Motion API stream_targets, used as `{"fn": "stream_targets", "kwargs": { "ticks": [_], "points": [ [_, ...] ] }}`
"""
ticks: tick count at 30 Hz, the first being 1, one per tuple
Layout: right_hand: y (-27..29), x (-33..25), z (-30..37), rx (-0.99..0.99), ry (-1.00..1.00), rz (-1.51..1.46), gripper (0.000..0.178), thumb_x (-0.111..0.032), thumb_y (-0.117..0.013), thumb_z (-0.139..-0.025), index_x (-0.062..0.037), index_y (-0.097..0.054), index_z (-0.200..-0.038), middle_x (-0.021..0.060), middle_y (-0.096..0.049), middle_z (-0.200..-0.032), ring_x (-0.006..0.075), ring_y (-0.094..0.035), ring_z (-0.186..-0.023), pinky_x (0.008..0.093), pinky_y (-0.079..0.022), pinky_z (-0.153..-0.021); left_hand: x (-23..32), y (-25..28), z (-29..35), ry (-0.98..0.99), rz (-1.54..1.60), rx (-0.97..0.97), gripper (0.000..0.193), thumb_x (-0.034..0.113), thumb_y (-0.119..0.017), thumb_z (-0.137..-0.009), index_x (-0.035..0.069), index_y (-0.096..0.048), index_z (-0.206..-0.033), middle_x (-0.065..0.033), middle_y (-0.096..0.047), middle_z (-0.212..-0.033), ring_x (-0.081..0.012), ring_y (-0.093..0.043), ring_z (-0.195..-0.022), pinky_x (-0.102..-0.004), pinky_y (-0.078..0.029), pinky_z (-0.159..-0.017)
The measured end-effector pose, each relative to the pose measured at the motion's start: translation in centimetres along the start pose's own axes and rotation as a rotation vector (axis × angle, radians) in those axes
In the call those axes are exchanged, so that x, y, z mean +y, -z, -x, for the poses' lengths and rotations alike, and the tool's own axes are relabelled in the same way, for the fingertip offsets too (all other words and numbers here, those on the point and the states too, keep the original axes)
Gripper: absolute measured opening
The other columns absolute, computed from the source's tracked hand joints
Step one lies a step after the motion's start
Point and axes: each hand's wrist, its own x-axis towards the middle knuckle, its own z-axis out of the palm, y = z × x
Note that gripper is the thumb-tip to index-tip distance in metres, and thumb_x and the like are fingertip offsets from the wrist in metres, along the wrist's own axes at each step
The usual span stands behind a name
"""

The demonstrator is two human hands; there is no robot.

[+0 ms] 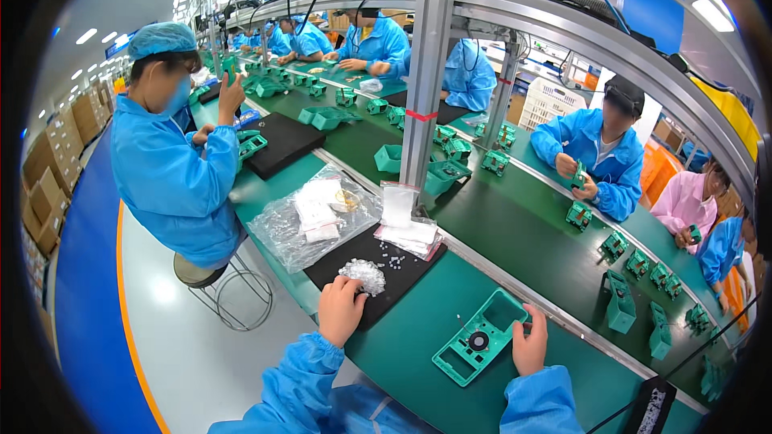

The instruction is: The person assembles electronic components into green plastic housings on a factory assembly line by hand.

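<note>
My left hand (341,311) has its fingers curled together at the near edge of a heap of small clear plastic pieces (366,275). Whatever lies between its fingertips is hidden. The heap rests on a black foam mat (396,280), with several loose pieces scattered beside it. To the right, a green plastic housing (469,359) lies flat on the green bench, a round black speaker-like part (478,341) at its middle and a rectangular opening towards its far end. My right hand (530,343) grips the far right edge of that housing between thumb and fingers.
Plastic bags (408,229) lie on the mat's far side, and a larger clear bag (281,229) sits left of it. A metal post (430,72) rises beyond. Past the bench runs a green conveyor (515,217) carrying green housings and assemblies. Co-workers in blue (173,161) sit around.
</note>
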Motion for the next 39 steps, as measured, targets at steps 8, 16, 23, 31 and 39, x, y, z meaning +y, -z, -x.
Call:
{"fn": "stream_targets", "kwargs": {
  "ticks": [8,16,23,31,39],
  "points": [
    [2.2,-0.3,0.0,-0.059,-0.036,0.134,0.026,0.005,-0.046,-0.07,0.0,-0.059,-0.093,0.0115,-0.06,-0.091,0.0208,-0.058,-0.071,0.027,-0.045,-0.061,-0.4,-0.3,-1.3,-0.027,0.05,-0.062,0.005,0.007,-0.065,-0.066,0.006,-0.061,-0.069,-0.0089,-0.056,-0.078,-0.0303,-0.053,-0.073,-0.0381,-0.043,-0.066],
    [3.3,-2.0,2.0,0.289,0.303,0.69,0.023,-0.004,-0.054,-0.069,-0.0055,-0.061,-0.091,0.0097,-0.06,-0.093,0.0296,-0.057,-0.083,0.0369,-0.044,-0.072,2.5,0.6,-1.7,-0.06,0.201,-0.022,0.006,0.008,-0.059,-0.075,0.003,-0.056,-0.077,-0.0132,-0.056,-0.077,-0.0299,-0.055,-0.071,-0.0387,-0.043,-0.063],
    [2.2,-10.9,9.4,0.076,0.52,0.004,0.012,-0.001,-0.064,-0.073,-0.0011,-0.062,-0.085,0.0129,-0.061,-0.084,0.0267,-0.06,-0.073,0.0319,-0.048,-0.064,14.4,1.0,8.7,0.617,1.735,-0.996,0.017,0.009,-0.057,-0.08,0.002,-0.055,-0.095,-0.0112,-0.051,-0.1,-0.023,-0.047,-0.094,-0.0326,-0.038,-0.082],
    [2.7,-8.7,12.3,0.239,0.321,-0.09,0.009,-0.003,-0.064,-0.071,-0.0023,-0.058,-0.078,0.0128,-0.058,-0.08,0.0268,-0.057,-0.071,0.0319,-0.047,-0.062,17.5,0.9,11.5,0.695,1.993,-0.961,0.014,0.017,-0.053,-0.088,0.004,-0.051,-0.086,-0.0057,-0.05,-0.089,-0.0142,-0.049,-0.084,-0.0262,-0.041,-0.075],
    [4.4,-6.2,12.2,0.269,0.473,0.032,0.014,-0.003,-0.068,-0.067,-0.0057,-0.059,-0.078,0.0052,-0.055,-0.075,0.0219,-0.055,-0.071,0.0305,-0.045,-0.063,18.6,1.3,10.0,0.425,1.664,-1.005,0.01,0.006,-0.055,-0.085,-0.003,-0.058,-0.087,-0.009,-0.056,-0.091,-0.0139,-0.053,-0.08,-0.0255,-0.043,-0.073]
  ]
}}
